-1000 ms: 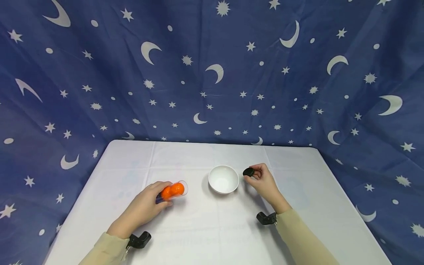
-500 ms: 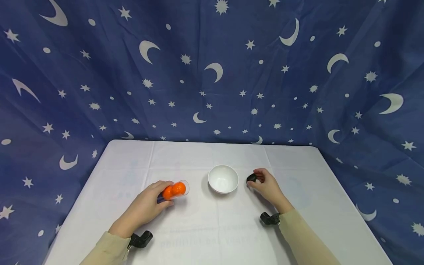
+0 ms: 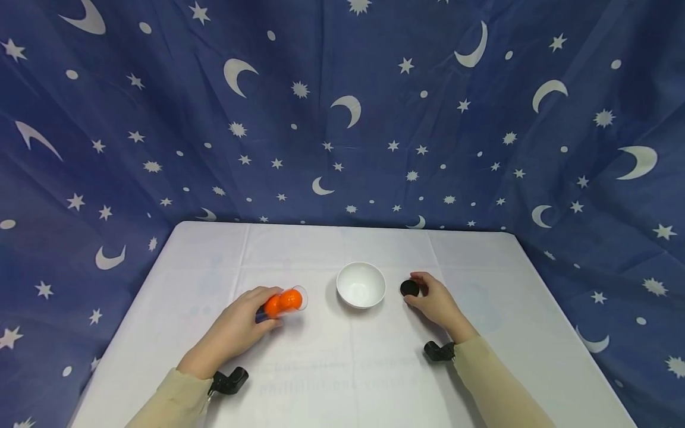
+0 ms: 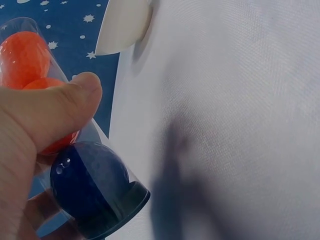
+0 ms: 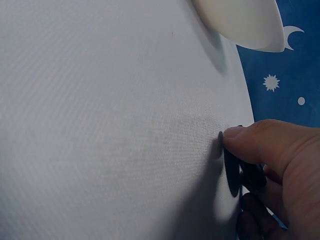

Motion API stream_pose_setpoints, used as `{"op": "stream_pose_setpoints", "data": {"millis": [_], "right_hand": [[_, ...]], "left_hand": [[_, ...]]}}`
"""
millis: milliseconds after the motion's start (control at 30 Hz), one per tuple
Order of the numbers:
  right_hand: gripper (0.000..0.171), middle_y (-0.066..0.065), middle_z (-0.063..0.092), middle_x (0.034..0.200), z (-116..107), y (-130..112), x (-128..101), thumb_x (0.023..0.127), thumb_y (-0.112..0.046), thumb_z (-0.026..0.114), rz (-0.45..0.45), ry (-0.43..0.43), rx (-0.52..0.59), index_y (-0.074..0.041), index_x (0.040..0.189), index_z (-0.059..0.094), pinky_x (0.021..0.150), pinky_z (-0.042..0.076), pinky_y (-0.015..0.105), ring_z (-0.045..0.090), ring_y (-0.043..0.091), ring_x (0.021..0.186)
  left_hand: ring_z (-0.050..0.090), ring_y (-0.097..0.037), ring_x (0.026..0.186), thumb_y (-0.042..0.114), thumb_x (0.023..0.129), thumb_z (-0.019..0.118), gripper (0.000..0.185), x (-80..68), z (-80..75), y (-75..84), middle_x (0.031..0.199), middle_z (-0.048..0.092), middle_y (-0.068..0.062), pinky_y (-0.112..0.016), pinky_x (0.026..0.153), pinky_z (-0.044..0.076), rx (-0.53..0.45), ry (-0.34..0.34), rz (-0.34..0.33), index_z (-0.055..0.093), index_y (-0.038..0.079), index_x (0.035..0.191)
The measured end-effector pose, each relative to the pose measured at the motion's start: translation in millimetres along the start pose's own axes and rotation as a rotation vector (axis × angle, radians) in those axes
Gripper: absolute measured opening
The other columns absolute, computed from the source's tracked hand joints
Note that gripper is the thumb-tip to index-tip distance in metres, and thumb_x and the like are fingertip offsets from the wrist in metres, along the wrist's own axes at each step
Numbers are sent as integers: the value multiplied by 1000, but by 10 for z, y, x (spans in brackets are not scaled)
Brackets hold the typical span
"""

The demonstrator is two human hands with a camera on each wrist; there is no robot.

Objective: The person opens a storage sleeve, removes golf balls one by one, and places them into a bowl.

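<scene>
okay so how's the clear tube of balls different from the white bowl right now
The clear tube is see-through plastic, while the white bowl is opaque. The tube holds orange balls and a dark blue one; the bowl holds nothing. The tube lies tilted in the grip of the left hand, while the bowl stands upright, untouched, with the right hand beside it at a black cap. Both are over the white table.

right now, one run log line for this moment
left hand: grips ball tube | right hand: pinches black cap on table | bowl: empty
</scene>
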State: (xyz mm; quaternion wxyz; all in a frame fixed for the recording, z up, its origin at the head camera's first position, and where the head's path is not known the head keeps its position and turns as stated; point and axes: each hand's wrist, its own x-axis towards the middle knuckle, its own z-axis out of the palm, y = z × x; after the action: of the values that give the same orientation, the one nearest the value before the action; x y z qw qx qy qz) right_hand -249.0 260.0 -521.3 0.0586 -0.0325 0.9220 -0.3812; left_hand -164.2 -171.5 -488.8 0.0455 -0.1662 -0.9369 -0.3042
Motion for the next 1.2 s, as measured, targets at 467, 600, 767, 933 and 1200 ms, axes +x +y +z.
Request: {"op": "stream_pose_setpoints", "data": {"millis": [467,600,767,933,1200], "right_hand": [[72,5,53,136,-37,-403,-124,80,-42,78,-159,39,96,-14,139,48,102,40,45,49,26,124],[70,0,54,134,-17,-587,-166,78,-48,77,-237,33,128,-20,137,50,101,41,43,51,21,121],[65,1,56,132,38,-804,-214,78,-47,78,-328,0,185,-26,135,52,99,43,45,53,20,118],[63,8,58,130,147,-980,-262,78,-37,80,-386,-47,252,-20,134,55,98,44,41,55,20,116],[56,14,61,124,355,-1222,-421,78,-11,81,-410,-91,286,-11,129,58,93,47,48,59,32,107]], "left_hand": [[57,-17,112,26,78,83,61,8,-45,71,122,60,7,-44,95,47,35,18,26,57,20,132],[57,-18,112,26,78,83,62,28,-58,110,123,60,5,-45,96,46,42,20,33,57,19,134],[57,-17,111,26,77,84,63,58,-85,149,121,60,5,-43,95,46,70,26,48,57,18,133],[57,-18,110,26,76,84,62,87,-114,225,121,61,4,-42,96,46,85,27,80,58,16,132],[57,-20,111,27,76,84,60,114,-98,346,122,62,2,-43,97,44,112,24,107,60,15,130]]}}
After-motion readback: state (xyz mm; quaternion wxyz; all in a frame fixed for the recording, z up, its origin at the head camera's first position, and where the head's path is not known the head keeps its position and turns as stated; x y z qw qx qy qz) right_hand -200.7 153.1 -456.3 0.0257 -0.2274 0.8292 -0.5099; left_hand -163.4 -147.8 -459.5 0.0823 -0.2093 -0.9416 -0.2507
